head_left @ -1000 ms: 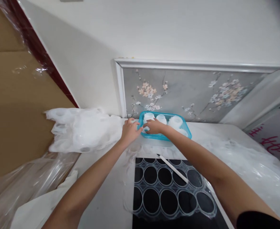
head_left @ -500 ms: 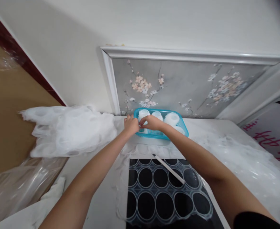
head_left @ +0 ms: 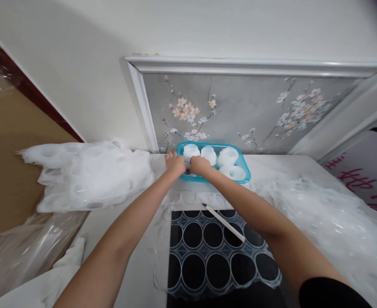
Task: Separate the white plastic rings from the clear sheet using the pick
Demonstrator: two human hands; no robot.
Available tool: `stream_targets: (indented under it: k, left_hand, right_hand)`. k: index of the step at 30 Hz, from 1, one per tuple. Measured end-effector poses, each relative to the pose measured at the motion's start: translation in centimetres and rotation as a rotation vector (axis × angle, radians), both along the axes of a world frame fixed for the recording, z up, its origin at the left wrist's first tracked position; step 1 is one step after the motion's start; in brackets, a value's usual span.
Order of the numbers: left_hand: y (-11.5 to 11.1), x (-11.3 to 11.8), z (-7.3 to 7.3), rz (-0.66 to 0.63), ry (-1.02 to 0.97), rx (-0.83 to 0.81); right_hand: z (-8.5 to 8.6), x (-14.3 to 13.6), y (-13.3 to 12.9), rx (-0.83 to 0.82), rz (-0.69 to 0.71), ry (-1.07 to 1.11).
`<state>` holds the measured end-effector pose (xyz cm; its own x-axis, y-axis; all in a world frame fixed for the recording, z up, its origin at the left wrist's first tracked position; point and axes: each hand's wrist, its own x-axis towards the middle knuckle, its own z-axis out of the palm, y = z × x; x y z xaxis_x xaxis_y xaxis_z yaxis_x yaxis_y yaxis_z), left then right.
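A blue basket [head_left: 244,164] near the wall holds several stacks of round white translucent pieces [head_left: 228,155]. My left hand [head_left: 175,164] is at the basket's left end, some fingers raised, its thumb side close to my right hand. Over the left part of the basket, my right hand [head_left: 200,165] has its fingers curled together. What the fingertips of either hand hold is too small and hidden to make out. A white pen-like tool [head_left: 225,223] with a dark tip lies across a clear sheet with round holes [head_left: 197,245] on a black mat [head_left: 236,295].
A pile of white perforated sheets [head_left: 95,175] lies at the left. Clear plastic sheeting [head_left: 329,222] spreads over the right side. Behind the table [head_left: 133,244] is a framed floral panel [head_left: 239,107]. Brown board [head_left: 18,154] stands at the far left.
My right hand has curled its fingers more and sits slightly lower, showing more of the stacks in the basket. The whole view has shifted slightly.
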<state>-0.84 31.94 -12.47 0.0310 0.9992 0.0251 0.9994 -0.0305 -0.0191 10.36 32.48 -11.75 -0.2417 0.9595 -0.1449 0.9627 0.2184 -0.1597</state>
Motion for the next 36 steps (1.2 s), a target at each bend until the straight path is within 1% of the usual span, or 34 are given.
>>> stream_targets:
  k: [5, 10, 13, 17, 21, 25, 28, 30, 32, 34, 36]
  left_hand:
    - [0.1, 0.4, 0.0, -0.018, 0.069, 0.043]
    - [0.4, 0.4, 0.3, -0.037, 0.106, 0.057]
    - [0.4, 0.3, 0.3, -0.048, 0.105, 0.052]
    - [0.3, 0.3, 0.1, -0.059, 0.087, 0.053]
    - [0.3, 0.3, -0.1, -0.067, 0.063, 0.064]
    - [0.3, 0.4, -0.1, -0.068, 0.025, 0.052]
    - [0.2, 0.2, 0.3, -0.061, -0.033, 0.016]
    - [0.1, -0.1, 0.8, -0.049, -0.092, -0.012]
    - [-0.3, -0.5, 1.6, -0.044, -0.164, -0.017]
    - [-1.7, -0.9, 2.5, -0.054, -0.242, 0.028]
    - [-4.7, -1.4, 3.1, -0.076, -0.321, 0.117]
  right_hand:
    - [0.3, -0.6, -0.4, 0.036, 0.007, -0.004]
    - [0.5, -0.1, -0.5, 0.052, 0.038, -0.003]
    - [0.4, 0.1, -0.4, 0.053, 0.068, -0.004]
    - [-0.2, 0.1, -0.2, 0.047, 0.090, -0.013]
    - [-0.7, 0.0, -0.1, 0.044, 0.089, -0.019]
    - [-0.7, 0.0, -0.1, 0.039, 0.090, -0.009]
    - [0.0, 0.1, -0.3, 0.030, 0.100, 0.018]
    - [1.1, 0.5, -0.7, 0.038, 0.099, 0.047]
    - [2.5, 1.5, -1.7, 0.069, 0.092, 0.088]
    - [3.7, 3.3, -3.6, 0.119, 0.083, 0.135]
    - [4.2, 5.7, -6.3, 0.159, 0.087, 0.191]
